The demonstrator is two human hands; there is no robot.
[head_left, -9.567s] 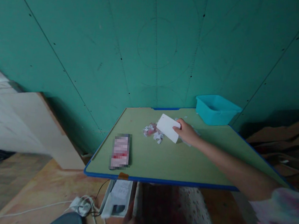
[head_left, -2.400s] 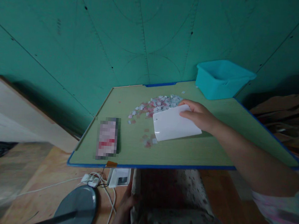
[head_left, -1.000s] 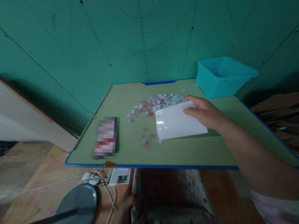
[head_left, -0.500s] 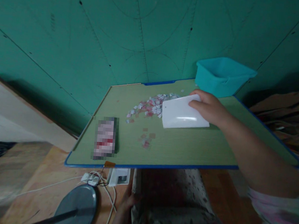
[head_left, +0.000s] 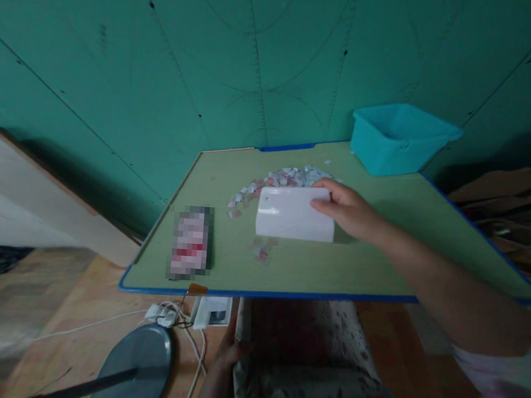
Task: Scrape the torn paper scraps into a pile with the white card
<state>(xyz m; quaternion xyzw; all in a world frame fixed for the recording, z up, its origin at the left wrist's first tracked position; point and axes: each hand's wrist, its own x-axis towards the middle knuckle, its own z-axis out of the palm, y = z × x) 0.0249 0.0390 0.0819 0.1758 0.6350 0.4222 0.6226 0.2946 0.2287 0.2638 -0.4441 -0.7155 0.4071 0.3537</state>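
Note:
My right hand (head_left: pixel 344 207) pinches the right end of a glossy white plastic sheet (head_left: pixel 291 219) with a small hole in one corner. The sheet is tilted over the middle of the green tabletop (head_left: pixel 355 272). Just behind it lies a heap of small white and pinkish paper-like bits (head_left: pixel 294 175), partly hidden by the sheet. A few more bits (head_left: pixel 261 254) lie in front of it. Below the table edge, my left hand (head_left: pixel 231 360) is closed on the left rim of a pale, dark-speckled open bag (head_left: pixel 307 378), dim inside; its fingers are mostly hidden.
A turquoise plastic tub (head_left: pixel 396 147) stands at the back right of the table, against the green wall (head_left: pixel 166 65). A pixelated box-like object (head_left: pixel 190 242) lies front left. Under the table are white cables (head_left: pixel 200 346) and a round grey base (head_left: pixel 145 354). A pale board (head_left: pixel 56 196) leans at left.
My right hand has brought the white sheet left and toward me, uncovering more of the heap's right part. My left hand stays at the bag's rim.

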